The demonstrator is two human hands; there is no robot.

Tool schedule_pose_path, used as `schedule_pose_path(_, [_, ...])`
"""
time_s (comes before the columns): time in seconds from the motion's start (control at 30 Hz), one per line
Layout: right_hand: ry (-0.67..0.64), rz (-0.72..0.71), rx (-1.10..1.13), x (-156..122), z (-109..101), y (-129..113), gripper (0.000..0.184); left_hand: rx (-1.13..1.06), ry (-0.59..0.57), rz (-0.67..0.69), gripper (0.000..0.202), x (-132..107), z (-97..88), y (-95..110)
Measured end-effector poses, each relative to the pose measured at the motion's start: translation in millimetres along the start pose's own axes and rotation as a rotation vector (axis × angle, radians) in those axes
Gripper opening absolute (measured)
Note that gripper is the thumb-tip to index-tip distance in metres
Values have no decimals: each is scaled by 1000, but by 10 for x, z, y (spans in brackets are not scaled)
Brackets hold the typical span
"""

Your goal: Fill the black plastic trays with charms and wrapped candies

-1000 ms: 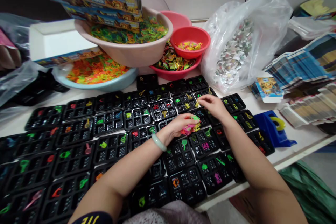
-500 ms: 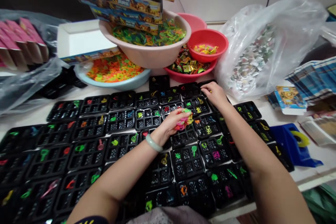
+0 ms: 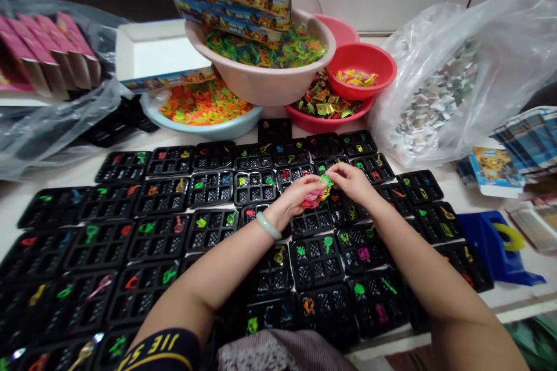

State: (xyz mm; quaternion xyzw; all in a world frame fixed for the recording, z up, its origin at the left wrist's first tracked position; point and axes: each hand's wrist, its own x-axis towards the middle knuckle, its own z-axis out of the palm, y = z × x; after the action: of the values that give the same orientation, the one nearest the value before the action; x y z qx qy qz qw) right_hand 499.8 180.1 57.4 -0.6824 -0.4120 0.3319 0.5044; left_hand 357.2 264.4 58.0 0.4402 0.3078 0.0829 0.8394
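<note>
My left hand, with a pale green bangle on its wrist, is cupped shut on a bunch of small coloured plastic pieces in pink, green and yellow. My right hand meets it from the right, its fingertips pinched on one green piece at the top of the bunch. Both hands hover over the middle of a field of black compartment trays that covers the white table. Many compartments hold one small coloured piece each.
Behind the trays stand a beige basin of green and yellow pieces, a light blue basin of orange pieces and red bowls of wrapped items. A big clear bag lies at the right, a blue tape dispenser near the table edge.
My right hand came back from the far trays to the bunch in my left hand. The view has shifted to the left.
</note>
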Motion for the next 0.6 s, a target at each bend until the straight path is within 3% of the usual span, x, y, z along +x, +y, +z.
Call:
schedule_pose_path(0.13, [142,-16,-9,239,-114,54,33,-16,8,22,36,12,-55,45])
schedule_pose_path(0.23, [351,-66,-193,582,-233,149,27,-32,-12,31,36,-14,-83,81])
schedule_pose_path(0.3, [418,-69,-334,801,-254,213,21,-31,-15,29,37,-53,-101,87])
schedule_pose_path(0.43, [349,-59,-589,1001,-158,264,20,-23,4,18,38,-172,-161,64])
schedule_pose_path(0.6, [338,-163,-695,847,-190,247,25,-23,39,21,37,-328,-296,87])
